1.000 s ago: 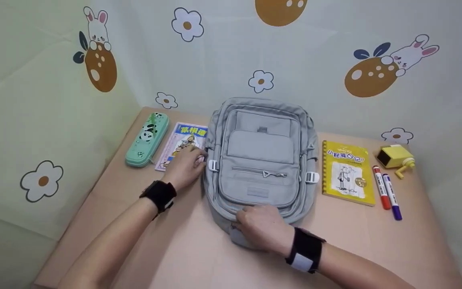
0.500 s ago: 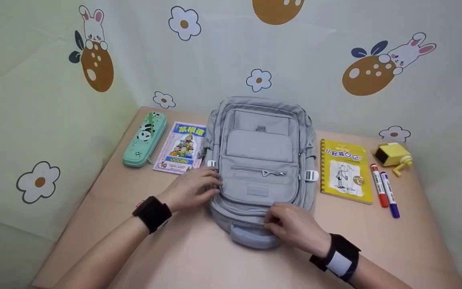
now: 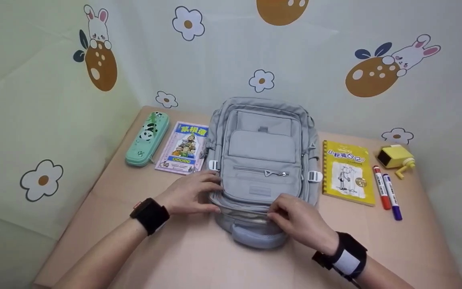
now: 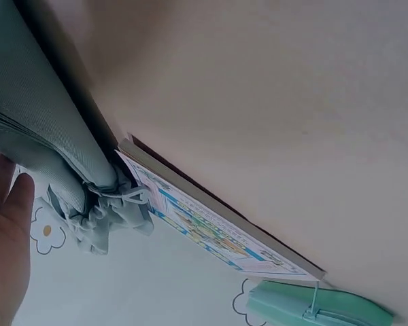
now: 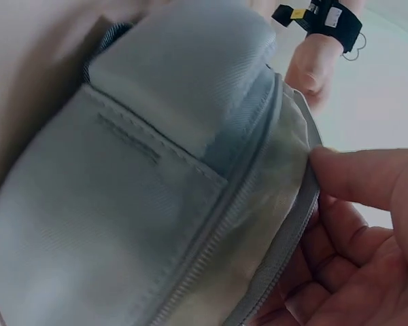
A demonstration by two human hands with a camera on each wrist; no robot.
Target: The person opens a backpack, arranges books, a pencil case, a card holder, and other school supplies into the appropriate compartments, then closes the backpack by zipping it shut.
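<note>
A grey backpack [image 3: 261, 146] lies on the table with its front up and its padded top handle [image 3: 259, 237] toward me. Along the near end a zipped compartment gapes, and its pale lining [image 5: 248, 234] shows. My right hand [image 3: 304, 220] pinches the upper zipper edge of that opening between thumb and fingers. At the bag's near left side, my left hand [image 3: 191, 193] touches the fabric with fairly straight fingers, thumb spread apart. Past this hand, a pink and blue book [image 3: 181, 148] lies against the bag's left side. The bag's inside is mostly hidden.
On the left lies a green panda pencil case [image 3: 147, 138]. Right of the bag are a yellow spiral-edged book [image 3: 347, 172], a red marker [image 3: 381, 188], a purple marker [image 3: 392, 196] and a yellow pencil sharpener with a crank [image 3: 395, 156]. A printed curtain [image 3: 223, 52] stands behind.
My left hand has come down the bag's left side, away from the book. The right hand has shifted right along the near end and lifted the zipper edge, so the opening gapes wider.
</note>
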